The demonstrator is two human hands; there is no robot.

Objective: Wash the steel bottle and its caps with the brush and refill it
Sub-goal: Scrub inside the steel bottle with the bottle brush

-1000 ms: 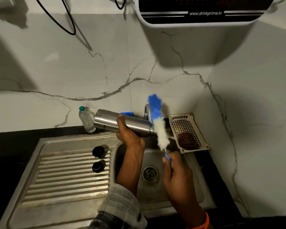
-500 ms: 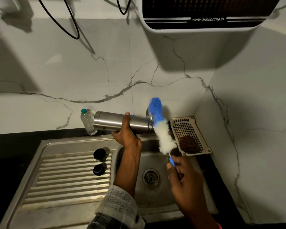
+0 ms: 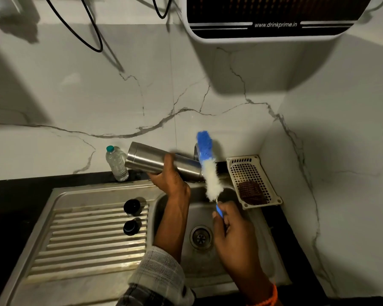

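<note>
Left grip: the left hand (image 3: 169,178) is wrapping its fingers and thumb around the middle of the steel bottle (image 3: 161,161), holding it sideways over the sink (image 3: 263,250), base pointing left and mouth pointing right.
Right grip: the right hand (image 3: 234,230) is clenching the blue handle of the brush (image 3: 208,166), with the bristle head rising up and away from the fist and crossing the bottle's mouth.
Bottle mouth: it is sitting just behind the white bristles; I cannot tell whether the brush is touching the rim or only passing in front of it.
Caps: two dark caps (image 3: 132,215) are standing on the ribbed drainboard (image 3: 86,246), to the left of the left forearm and well apart from both grips.
How the bottle is likely handling: smooth stiff steel, probably slippery when wet and light while empty, so a full wrap at mid-body is looking like the safest hold.
How the brush is likely handling: soft bristles, blue at the tip and white lower down; gripping low on the handle is leaving the whole head free to enter the neck.
Writing: "www.drinkprime.in" is reading clearly on the water purifier (image 3: 274,25) on the wall, above and beyond both grips.
Other things: a clear plastic bottle (image 3: 116,164) with a green cap is standing on the bench beyond the steel bottle's base; a perforated tray (image 3: 250,171) with a brown scrubber (image 3: 251,192) is sitting right of the brush.
</note>
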